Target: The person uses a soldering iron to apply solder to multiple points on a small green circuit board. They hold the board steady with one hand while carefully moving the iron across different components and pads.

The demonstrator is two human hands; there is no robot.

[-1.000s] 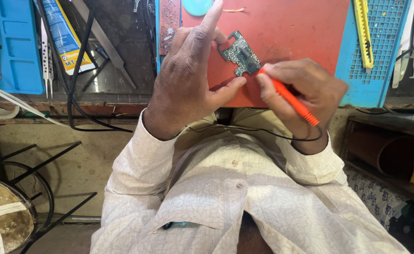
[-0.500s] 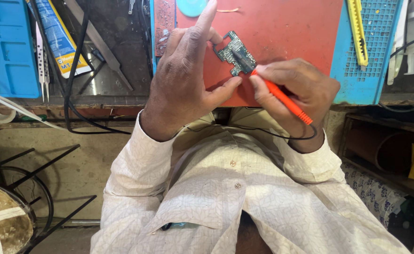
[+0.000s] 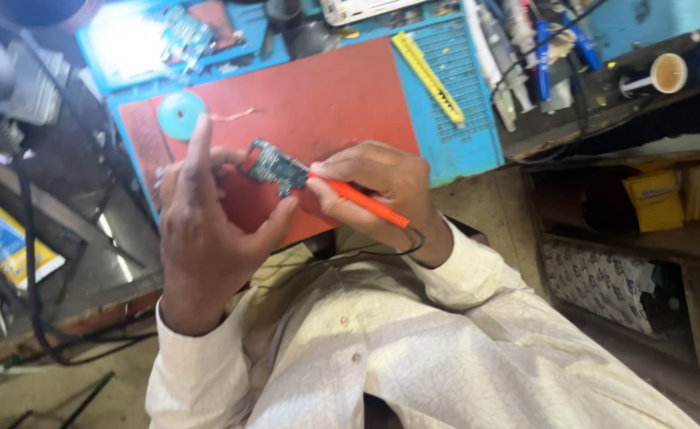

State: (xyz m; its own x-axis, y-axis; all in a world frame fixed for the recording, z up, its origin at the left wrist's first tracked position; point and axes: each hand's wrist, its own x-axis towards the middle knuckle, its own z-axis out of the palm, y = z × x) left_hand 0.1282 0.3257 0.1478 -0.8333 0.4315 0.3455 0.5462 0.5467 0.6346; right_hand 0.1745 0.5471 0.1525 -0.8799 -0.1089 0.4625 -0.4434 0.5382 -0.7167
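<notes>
Pinching a small green circuit board (image 3: 277,168) between thumb and fingers, the left hand (image 3: 207,230) has its grip closed on the board's edges, raised clear of the red mat (image 3: 342,103) for access. Right hand (image 3: 374,191), grip closed pen-fashion on an orange probe (image 3: 362,202), tip at the board. Beyond the grip: teal disc (image 3: 181,115), yellow tool (image 3: 429,75). Nothing obstructs.

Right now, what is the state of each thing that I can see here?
Circuit board: held up off the mat, pinched in the left hand.
Orange probe: gripped by the right hand, tip at the board.
Black lead: attached to the probe's rear end.
Red mat: flat on the bench.
Yellow tool: lying unused on the blue mat.
Round teal disc: resting on the red mat.
</notes>
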